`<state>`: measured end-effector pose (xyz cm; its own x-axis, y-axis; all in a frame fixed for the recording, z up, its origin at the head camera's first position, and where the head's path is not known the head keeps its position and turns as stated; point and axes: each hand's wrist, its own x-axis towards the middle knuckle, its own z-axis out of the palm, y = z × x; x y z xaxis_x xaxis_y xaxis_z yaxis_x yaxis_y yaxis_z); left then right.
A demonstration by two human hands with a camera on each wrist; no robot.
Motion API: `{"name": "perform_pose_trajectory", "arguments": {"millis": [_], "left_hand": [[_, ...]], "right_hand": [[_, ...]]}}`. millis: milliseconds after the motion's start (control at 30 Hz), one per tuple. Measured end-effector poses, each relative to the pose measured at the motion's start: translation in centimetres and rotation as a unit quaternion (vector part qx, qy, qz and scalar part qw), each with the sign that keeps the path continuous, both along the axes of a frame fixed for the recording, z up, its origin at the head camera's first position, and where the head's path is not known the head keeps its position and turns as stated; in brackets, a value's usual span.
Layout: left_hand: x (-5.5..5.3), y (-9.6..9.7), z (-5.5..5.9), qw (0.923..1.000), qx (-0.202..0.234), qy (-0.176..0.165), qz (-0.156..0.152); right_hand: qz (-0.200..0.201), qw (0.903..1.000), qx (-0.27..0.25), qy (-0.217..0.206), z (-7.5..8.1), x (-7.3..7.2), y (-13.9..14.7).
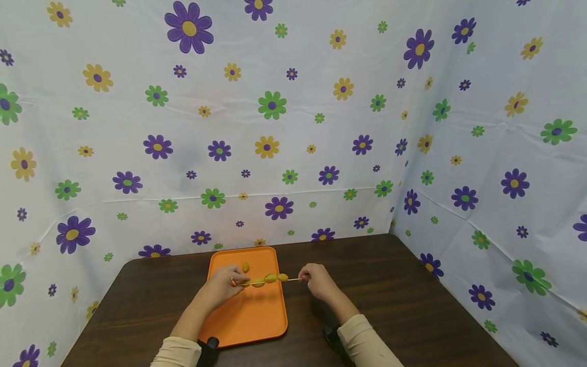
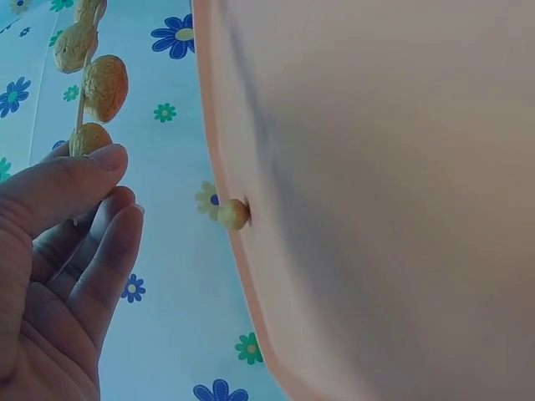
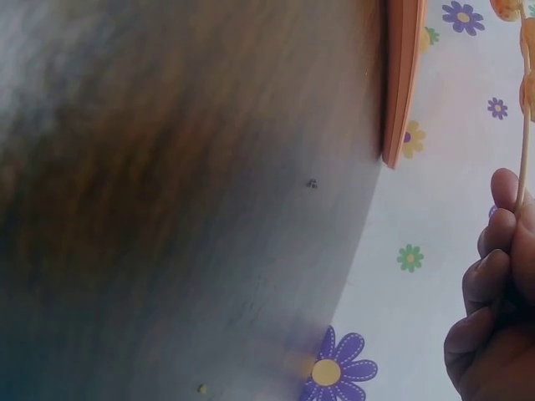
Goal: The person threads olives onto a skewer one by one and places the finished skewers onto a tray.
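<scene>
A thin wooden skewer (image 1: pixel 294 279) spans the space between both hands, threaded with several small yellow oval pieces (image 1: pixel 270 278) that have wrinkled skins. My left hand (image 1: pixel 220 286), over the orange tray (image 1: pixel 243 321), pinches the leftmost piece (image 2: pixel 89 139) between thumb and fingers. The skewer's bare right end is gripped by my right hand (image 1: pixel 319 281), beyond the tray's right edge, with fingers curled round the stick (image 3: pixel 524 159). One loose yellow piece (image 1: pixel 245 267) lies on the tray behind the left hand.
The tray stands on a dark wooden table (image 1: pixel 367 275), left of its middle. A white sheet with printed flowers (image 1: pixel 293 173) hangs behind the table and along its right side. Small crumbs (image 3: pixel 312 184) lie on the tabletop.
</scene>
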<state>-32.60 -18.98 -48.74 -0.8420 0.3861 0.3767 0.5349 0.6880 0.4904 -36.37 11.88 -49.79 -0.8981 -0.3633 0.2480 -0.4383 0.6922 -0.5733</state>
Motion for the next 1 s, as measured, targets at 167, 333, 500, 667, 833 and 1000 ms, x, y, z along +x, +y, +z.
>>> {"name": "perform_pose_trajectory", "arguments": {"millis": [167,333,500,667,833,1000], "left_hand": [[-0.01,0.06,-0.01,1.0000,0.001,-0.002,0.002],[0.03,0.05,0.03,1.0000,-0.003,0.001,0.002],[0.06,0.14,0.12,1.0000,-0.008,0.005,-0.002],[0.17,0.12,0.10,1.0000,0.001,0.003,-0.008],[0.20,0.09,0.02,0.9999,0.003,0.010,-0.010],[0.31,0.09,0.16,0.9999,0.000,0.015,-0.005]], "right_hand": [[0.001,1.0000,0.001,0.001,0.08,0.09,-0.10],[0.000,1.0000,-0.001,-0.005,0.15,0.22,-0.14],[0.000,1.0000,-0.003,-0.006,0.25,0.37,-0.15],[-0.004,0.9998,-0.006,-0.018,0.27,0.45,-0.19],[-0.003,0.9996,-0.012,-0.027,0.23,0.53,-0.23],[0.005,0.9992,-0.020,-0.033,0.33,0.65,-0.23]]}}
